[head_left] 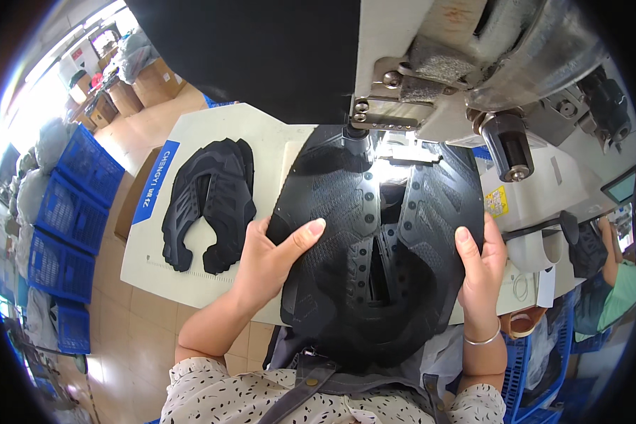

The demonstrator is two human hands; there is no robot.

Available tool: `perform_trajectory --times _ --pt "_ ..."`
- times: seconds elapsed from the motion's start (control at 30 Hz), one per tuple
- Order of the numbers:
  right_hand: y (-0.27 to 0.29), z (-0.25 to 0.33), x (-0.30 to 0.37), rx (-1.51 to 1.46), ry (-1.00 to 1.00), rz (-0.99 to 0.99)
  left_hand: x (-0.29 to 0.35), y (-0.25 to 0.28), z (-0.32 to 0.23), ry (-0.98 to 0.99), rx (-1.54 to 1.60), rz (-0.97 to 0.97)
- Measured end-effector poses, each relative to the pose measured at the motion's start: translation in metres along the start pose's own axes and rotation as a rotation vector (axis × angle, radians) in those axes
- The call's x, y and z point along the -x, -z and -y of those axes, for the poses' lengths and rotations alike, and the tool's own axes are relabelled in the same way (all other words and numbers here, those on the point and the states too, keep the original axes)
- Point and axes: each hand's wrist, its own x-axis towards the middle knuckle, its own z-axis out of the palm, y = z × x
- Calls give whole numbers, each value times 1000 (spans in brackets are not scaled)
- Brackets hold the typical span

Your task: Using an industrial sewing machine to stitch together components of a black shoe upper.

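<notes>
Between my two hands is a black molded shoe upper with eyelet rows along its center opening. It looks layered, and I cannot tell how many pieces are in it. My left hand grips its left edge, thumb on top and fingers hidden beneath. Opposite, my right hand holds the right edge the same way, a bangle at the wrist. The far end lies under the head of the sewing machine, beside a bright light. Left of my left hand, more black shoe uppers lie in a small pile on the pale table.
The pale worktable has a ruler strip near its front edge. A dark roller part hangs at the right. Blue crates are stacked at left, with another blue crate at right. A co-worker's arm is at far right.
</notes>
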Motion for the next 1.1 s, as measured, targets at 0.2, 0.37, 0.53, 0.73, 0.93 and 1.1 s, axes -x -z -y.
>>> perform_trajectory --times 0.2,0.37,0.53,0.73,0.93,1.1 --pt "-5 -6 -22 -21 39 -6 -21 3 -5 18 -29 -24" --pt "-7 -12 -39 -33 76 -18 -39 3 -9 14 58 5" --pt "-7 -13 -51 -5 71 -18 -49 3 -13 -21 45 9" --pt "-4 -16 -56 -78 49 24 -57 10 -19 -80 -55 17" --pt "-5 -18 -79 -135 -48 93 -120 5 -37 69 -41 79" --pt "-1 -21 -93 -331 -149 190 -148 54 -46 -168 -191 -307"
